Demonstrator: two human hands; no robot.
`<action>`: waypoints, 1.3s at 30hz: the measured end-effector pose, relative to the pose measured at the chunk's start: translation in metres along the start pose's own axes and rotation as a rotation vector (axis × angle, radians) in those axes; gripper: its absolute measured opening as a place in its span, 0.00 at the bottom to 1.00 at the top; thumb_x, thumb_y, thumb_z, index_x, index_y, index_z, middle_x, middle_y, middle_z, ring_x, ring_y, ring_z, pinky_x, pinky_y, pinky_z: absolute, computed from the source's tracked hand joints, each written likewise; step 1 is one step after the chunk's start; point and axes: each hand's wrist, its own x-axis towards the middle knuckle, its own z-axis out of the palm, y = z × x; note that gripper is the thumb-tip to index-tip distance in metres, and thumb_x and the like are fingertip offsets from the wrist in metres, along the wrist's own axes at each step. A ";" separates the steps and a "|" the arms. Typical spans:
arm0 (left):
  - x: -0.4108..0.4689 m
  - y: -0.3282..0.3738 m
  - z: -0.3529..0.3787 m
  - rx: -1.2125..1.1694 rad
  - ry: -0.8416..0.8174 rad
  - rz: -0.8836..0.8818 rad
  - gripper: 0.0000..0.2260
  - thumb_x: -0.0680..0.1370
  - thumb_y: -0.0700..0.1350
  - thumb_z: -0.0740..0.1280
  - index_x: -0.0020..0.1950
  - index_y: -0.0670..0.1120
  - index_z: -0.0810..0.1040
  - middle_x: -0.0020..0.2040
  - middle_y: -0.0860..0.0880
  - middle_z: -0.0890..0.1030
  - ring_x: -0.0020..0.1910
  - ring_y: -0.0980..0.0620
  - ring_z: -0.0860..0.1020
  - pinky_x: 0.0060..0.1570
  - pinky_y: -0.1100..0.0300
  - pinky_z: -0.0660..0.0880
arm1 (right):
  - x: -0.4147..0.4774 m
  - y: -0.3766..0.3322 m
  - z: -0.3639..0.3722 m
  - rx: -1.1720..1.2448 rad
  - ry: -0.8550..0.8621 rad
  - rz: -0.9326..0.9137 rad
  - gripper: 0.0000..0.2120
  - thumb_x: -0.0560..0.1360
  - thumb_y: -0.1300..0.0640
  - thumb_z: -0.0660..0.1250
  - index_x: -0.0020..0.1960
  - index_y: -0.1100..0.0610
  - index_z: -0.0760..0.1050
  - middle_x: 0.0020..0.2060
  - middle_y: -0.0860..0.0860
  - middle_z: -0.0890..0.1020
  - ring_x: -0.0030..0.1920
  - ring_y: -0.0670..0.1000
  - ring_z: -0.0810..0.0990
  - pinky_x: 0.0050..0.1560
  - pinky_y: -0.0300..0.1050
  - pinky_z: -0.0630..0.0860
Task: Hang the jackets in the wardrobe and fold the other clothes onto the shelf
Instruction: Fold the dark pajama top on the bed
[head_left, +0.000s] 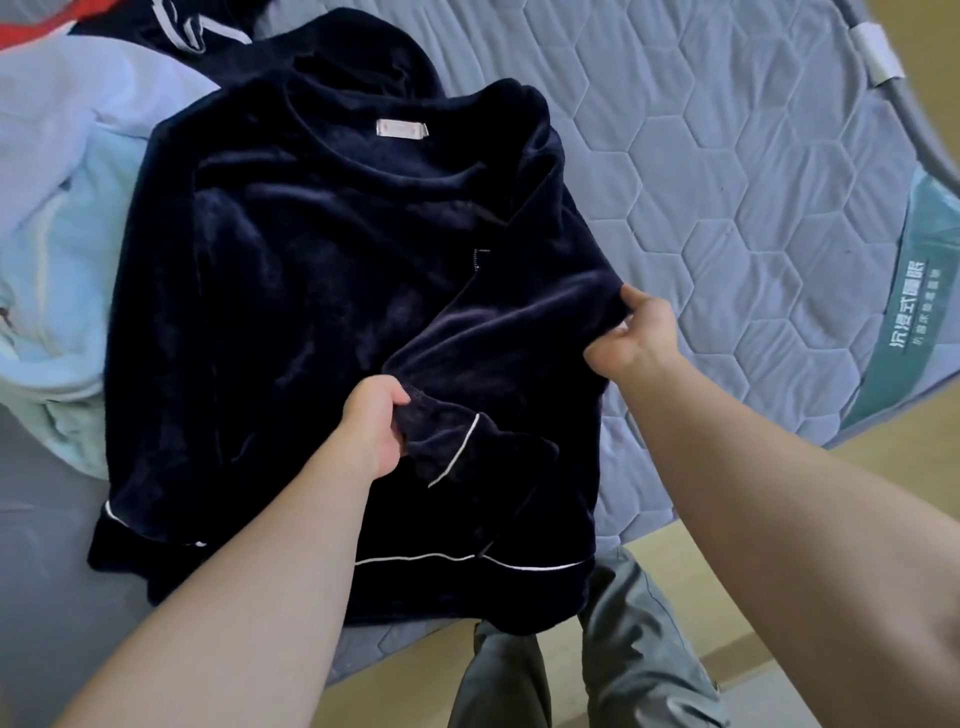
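we are working on the dark top (291, 312), which is lying spread out on the mattress (727, 156), with its label (401, 129) showing at the collar. our left hand (371, 431) is gripping the cuff (447, 447) of one sleeve (493, 353), with the fingers curled into the cloth beside the white trim. our right hand (631, 338) is pinching the same sleeve higher up, at the right edge of the top. between the two hands the sleeve is lying across the front of the top.

we are judging the top to be soft, thick and limp. it seems light enough for two hands and not fragile. it will probably sag and bunch wherever we are not supporting it. the plush surface looks more clinging than slippery, so folds should stay in place. good places to hold it seem to be the cuff, the shoulder seam and the hem, where the cloth is doubled.

no wardrobe, shelf or basket is showing, so we cannot say what they are holding. a light blue garment (57, 270) is lying to the left of the top and partly under its edge. another dark garment (208, 36) with white stripes is lying beyond the collar, and a red cloth (31, 26) further left of that.
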 end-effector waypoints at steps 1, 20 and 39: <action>-0.002 0.003 0.003 -0.033 -0.057 -0.017 0.13 0.69 0.40 0.67 0.52 0.41 0.80 0.46 0.43 0.85 0.44 0.41 0.85 0.51 0.44 0.80 | 0.001 -0.001 0.001 0.019 -0.002 0.002 0.09 0.80 0.57 0.63 0.50 0.60 0.80 0.42 0.57 0.86 0.41 0.58 0.86 0.43 0.53 0.81; 0.008 0.000 -0.047 1.455 0.056 -0.138 0.16 0.68 0.31 0.68 0.55 0.37 0.81 0.51 0.41 0.82 0.49 0.42 0.81 0.49 0.54 0.79 | 0.016 -0.004 0.001 -0.272 0.101 0.025 0.14 0.77 0.63 0.64 0.62 0.61 0.79 0.53 0.59 0.84 0.53 0.61 0.84 0.61 0.59 0.77; 0.000 0.160 0.254 0.795 -0.061 0.681 0.14 0.79 0.41 0.66 0.63 0.39 0.77 0.58 0.40 0.81 0.54 0.45 0.80 0.56 0.51 0.79 | 0.026 -0.044 -0.021 -0.038 0.088 0.003 0.08 0.79 0.52 0.66 0.49 0.56 0.79 0.26 0.51 0.82 0.25 0.51 0.82 0.26 0.44 0.78</action>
